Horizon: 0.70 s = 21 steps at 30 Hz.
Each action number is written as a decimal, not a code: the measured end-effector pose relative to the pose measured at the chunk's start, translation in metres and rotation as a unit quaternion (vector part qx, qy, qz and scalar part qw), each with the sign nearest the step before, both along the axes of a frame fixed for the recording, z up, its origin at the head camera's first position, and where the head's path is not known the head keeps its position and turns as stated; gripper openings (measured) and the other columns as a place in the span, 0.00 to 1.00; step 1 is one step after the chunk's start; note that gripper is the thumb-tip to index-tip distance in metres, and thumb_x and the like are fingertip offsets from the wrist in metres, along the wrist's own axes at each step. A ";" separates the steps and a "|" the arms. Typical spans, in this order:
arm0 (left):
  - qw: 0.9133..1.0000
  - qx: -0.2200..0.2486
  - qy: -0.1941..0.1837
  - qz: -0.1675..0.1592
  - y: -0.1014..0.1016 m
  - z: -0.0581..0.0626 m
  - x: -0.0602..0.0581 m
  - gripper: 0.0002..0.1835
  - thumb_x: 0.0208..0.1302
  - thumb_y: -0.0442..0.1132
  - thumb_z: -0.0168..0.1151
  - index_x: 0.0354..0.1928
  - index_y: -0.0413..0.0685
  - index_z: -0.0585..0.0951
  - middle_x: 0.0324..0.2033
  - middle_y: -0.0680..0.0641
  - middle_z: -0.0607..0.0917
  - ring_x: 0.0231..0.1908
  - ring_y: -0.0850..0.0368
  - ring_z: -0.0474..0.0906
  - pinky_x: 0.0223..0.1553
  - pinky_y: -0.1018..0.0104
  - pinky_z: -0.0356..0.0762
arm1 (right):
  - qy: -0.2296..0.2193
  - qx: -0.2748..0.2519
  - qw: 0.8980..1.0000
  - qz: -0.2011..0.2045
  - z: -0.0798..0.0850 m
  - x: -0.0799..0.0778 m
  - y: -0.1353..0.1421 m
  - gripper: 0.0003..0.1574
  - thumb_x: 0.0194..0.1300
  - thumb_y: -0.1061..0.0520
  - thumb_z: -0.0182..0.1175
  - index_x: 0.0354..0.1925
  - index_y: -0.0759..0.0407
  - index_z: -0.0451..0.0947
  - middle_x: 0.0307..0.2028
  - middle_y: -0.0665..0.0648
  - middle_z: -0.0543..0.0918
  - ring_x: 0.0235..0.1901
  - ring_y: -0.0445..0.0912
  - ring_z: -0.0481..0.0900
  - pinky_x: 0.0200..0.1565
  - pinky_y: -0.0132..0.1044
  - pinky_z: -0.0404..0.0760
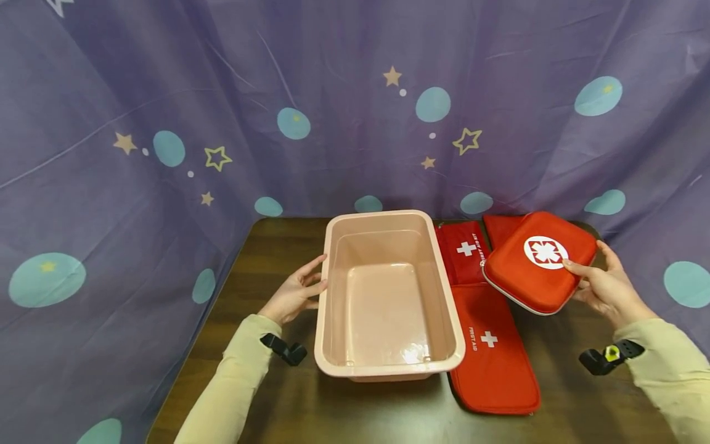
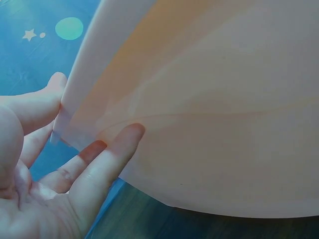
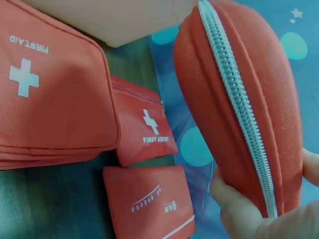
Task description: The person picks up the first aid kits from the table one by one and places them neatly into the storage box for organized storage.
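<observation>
pouches (image 1: 490, 357) number three, with one tub (image 1: 388, 308), one held case (image 1: 535, 271).

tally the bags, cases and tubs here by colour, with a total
Red: 4 (case in the right hand, FIRST AID bag, FIRST AID KIT pouch, pouch partly hidden by the case in the head view)
Pink: 1 (tub)
Total: 5
</observation>
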<state>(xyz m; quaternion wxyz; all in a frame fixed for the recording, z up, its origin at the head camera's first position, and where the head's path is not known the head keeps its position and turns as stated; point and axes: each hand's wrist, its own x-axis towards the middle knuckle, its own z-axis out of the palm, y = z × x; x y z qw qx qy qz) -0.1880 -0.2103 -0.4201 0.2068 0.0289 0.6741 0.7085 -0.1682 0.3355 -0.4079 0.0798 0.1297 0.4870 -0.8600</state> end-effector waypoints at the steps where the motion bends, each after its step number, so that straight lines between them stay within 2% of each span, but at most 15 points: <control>1: 1.000 -0.001 0.003 -0.001 0.000 0.000 0.000 0.37 0.68 0.30 0.53 0.74 0.54 0.51 0.57 0.34 0.65 0.44 0.55 0.75 0.40 0.57 0.80 | -0.004 0.001 1.000 0.001 0.001 -0.001 0.000 0.69 0.62 0.73 0.55 0.68 0.20 0.23 0.32 0.47 0.72 0.30 0.44 0.82 0.27 0.46 0.81; 5: 1.000 0.000 0.001 0.004 0.001 0.001 -0.001 0.36 0.68 0.29 0.52 0.74 0.54 0.52 0.57 0.34 0.65 0.43 0.56 0.74 0.39 0.57 0.80 | -0.006 -0.005 1.000 0.010 0.006 -0.004 -0.003 0.69 0.62 0.73 0.54 0.68 0.19 0.22 0.33 0.48 0.72 0.31 0.45 0.82 0.27 0.48 0.81; 12: 1.000 -0.005 0.004 -0.001 0.001 0.000 -0.001 0.37 0.68 0.29 0.52 0.74 0.54 0.52 0.59 0.32 0.63 0.45 0.54 0.75 0.40 0.57 0.80 | -0.005 -0.025 0.999 0.021 0.017 -0.008 -0.015 0.67 0.63 0.74 0.51 0.68 0.17 0.24 0.45 0.50 0.66 0.33 0.45 0.82 0.29 0.49 0.81; 16: 1.000 -0.002 0.005 -0.001 0.000 -0.001 -0.002 0.37 0.67 0.29 0.53 0.74 0.53 0.52 0.59 0.32 0.64 0.44 0.55 0.75 0.39 0.57 0.80 | -0.002 -0.031 0.999 0.019 0.024 -0.011 -0.025 0.67 0.62 0.75 0.52 0.69 0.19 0.26 0.44 0.51 0.67 0.32 0.46 0.82 0.30 0.46 0.82; 21: 1.000 0.000 0.006 -0.007 0.000 -0.002 -0.003 0.37 0.67 0.29 0.54 0.74 0.53 0.52 0.57 0.34 0.66 0.42 0.58 0.76 0.40 0.56 0.80 | 0.005 -0.040 0.999 0.032 0.032 -0.012 -0.037 0.67 0.63 0.75 0.51 0.69 0.20 0.25 0.36 0.52 0.73 0.32 0.48 0.83 0.31 0.45 0.82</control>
